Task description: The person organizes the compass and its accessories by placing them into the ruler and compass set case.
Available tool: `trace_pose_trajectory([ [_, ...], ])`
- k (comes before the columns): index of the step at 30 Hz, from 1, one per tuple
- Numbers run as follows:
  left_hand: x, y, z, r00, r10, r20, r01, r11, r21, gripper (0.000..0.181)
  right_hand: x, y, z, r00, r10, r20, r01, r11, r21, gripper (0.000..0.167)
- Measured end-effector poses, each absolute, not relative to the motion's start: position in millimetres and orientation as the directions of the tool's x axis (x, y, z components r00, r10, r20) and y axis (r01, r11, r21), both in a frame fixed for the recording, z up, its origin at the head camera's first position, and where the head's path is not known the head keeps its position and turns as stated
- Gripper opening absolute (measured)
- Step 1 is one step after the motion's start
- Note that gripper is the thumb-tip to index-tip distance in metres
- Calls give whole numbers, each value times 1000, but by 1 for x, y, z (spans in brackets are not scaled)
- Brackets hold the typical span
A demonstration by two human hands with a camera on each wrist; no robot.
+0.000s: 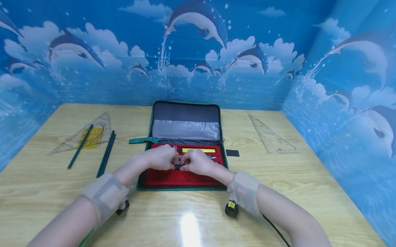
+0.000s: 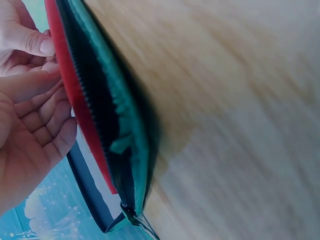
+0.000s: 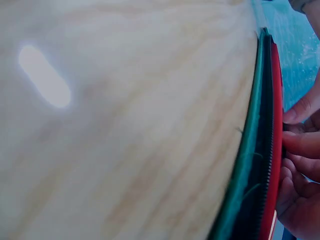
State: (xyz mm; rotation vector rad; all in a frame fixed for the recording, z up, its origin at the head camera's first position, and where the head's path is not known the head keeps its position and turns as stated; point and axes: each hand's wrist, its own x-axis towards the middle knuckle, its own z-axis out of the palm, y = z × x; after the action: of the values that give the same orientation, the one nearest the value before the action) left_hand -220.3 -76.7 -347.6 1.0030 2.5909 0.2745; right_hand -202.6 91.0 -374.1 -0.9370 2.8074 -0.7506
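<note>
A zip case with a green edge lies unfolded on the table, its red panel [image 1: 186,177] nearest the body. Over that panel my left hand [image 1: 163,158] and right hand [image 1: 199,162] meet, fingers curled. Between their fingertips they pinch a small dark item [image 1: 178,167], mostly hidden. A yellow tool [image 1: 199,150] and slim metal tools lie in the panel just beyond. In the left wrist view my left hand [image 2: 40,120] is at the red panel's edge [image 2: 82,107]; in the right wrist view my right hand [image 3: 302,185] is beside it, the item hardly visible.
At left lie a clear set square [image 1: 62,147], a yellow square [image 1: 93,138] and dark green pencils [image 1: 107,152]. Right of the case are a small black piece [image 1: 233,153] and another clear set square [image 1: 272,139]. A dolphin-print curtain [image 1: 188,47] surrounds the table.
</note>
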Motion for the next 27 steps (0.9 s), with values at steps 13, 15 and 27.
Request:
trace_pose_trajectory([
  [13, -221, -80, -348, -652, 728, -212, 657, 682, 321, 6, -210, 86, -369, -852, -515, -89, -391, 742, -545, 14],
  [15, -221, -80, -348, -644, 740, -191, 674, 668, 315, 6, -211, 87, -368, -849, -518, -102, -386, 741, -549, 12],
  [27, -220, -77, -350, -663, 722, -197, 666, 689, 285, 9, -207, 87, -369, -789, -614, 31, -553, 687, -471, 6],
])
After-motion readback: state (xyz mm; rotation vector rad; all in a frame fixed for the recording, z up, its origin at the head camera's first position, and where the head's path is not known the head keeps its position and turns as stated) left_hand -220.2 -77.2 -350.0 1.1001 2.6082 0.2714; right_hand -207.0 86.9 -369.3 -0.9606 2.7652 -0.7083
